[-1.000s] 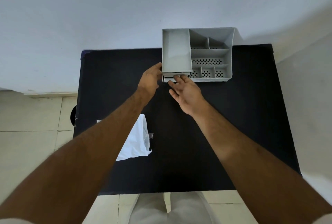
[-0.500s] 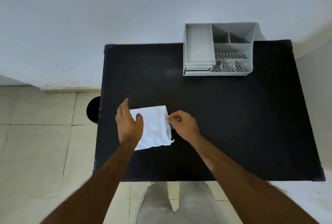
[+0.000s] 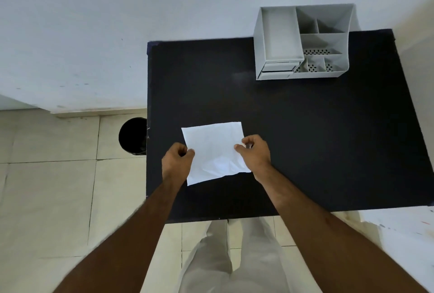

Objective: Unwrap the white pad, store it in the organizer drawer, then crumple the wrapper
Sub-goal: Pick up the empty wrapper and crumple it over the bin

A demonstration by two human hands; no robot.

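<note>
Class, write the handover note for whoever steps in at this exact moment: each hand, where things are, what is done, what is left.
Left hand: pinching the wrapper's left edge.
Right hand: pinching its right edge.
Wrapper: spread flat on the black table, near the front edge.
Organizer: far right of the table, its drawers look shut; no pad in sight, presumably stored.
Left: crumple the wrapper.

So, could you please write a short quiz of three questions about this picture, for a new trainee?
1. True or false: both hands pinch the white wrapper.
2. The grey organizer stands at which table corner? A far right, B near left, C near right.
3. What round black thing stands on the floor left of the table?

Key: 1 true: left hand, right hand. 2 A. 3 a bin, apparently.
</note>
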